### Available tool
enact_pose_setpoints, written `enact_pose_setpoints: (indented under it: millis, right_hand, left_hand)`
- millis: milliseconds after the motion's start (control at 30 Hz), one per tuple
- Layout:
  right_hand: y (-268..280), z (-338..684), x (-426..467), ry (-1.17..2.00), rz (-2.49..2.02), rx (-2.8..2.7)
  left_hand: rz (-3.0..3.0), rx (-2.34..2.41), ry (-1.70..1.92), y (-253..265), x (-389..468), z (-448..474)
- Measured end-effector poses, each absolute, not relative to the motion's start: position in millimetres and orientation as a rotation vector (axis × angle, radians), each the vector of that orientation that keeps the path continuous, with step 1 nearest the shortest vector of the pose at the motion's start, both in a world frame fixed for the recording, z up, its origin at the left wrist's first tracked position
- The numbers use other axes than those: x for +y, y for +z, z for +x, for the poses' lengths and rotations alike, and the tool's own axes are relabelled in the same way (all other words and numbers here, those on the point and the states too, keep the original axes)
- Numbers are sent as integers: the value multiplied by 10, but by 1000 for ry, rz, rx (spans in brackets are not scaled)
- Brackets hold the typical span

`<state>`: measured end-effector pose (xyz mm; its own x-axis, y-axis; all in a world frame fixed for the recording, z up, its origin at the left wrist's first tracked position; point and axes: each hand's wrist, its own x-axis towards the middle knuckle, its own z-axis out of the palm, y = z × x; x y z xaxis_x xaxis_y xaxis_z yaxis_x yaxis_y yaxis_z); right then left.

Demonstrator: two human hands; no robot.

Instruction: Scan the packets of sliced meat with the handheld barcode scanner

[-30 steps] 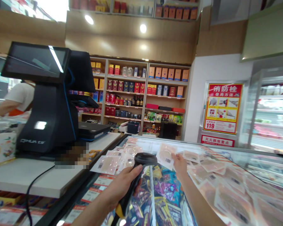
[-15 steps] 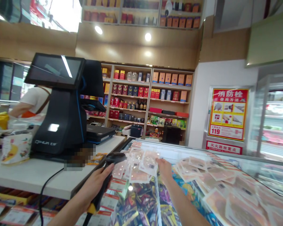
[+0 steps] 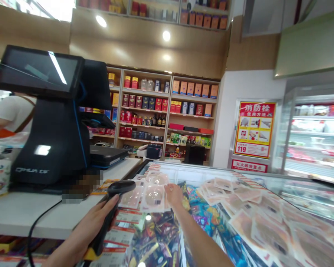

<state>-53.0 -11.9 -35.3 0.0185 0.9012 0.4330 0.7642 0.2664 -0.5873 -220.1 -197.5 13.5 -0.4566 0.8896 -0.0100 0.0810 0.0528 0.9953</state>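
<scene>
My left hand [image 3: 100,217] is wrapped round the handle of a black and yellow barcode scanner [image 3: 121,186], whose head points towards the right. My right hand [image 3: 174,194] pinches the right edge of a flat, clear-fronted packet [image 3: 150,196] with a small barcode near its lower corner. This packet lies over or just above similar packets [image 3: 129,198] on the glass top of a freezer [image 3: 180,172], just right of the scanner head. Whether it touches those beneath it, I cannot tell.
Many more flat packets [image 3: 275,226] are spread over the glass at the right. Under the glass lie colourful wrapped goods [image 3: 153,237]. A black till [image 3: 50,141] stands on the white counter [image 3: 44,217] at the left, with a cable [image 3: 33,226] hanging over its edge. A person [image 3: 12,113] is behind it.
The view has swung slightly to the right. My right hand has brought the packet lower and flatter, and its barcode has moved closer to the scanner. The left hand keeps hold of the scanner.
</scene>
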Motion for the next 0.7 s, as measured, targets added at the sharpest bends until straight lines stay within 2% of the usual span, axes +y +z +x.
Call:
enact_pose_setpoints:
  millis: [333,700]
  right_hand:
    - [-349,991,106,-100,-1795,-1747]
    - [-421,1415,36,-58,-1815,-1951]
  left_hand:
    - [1069,1478,1413,300,-1890,-1549]
    - [1205,1435,1306,302,-1662,-1131]
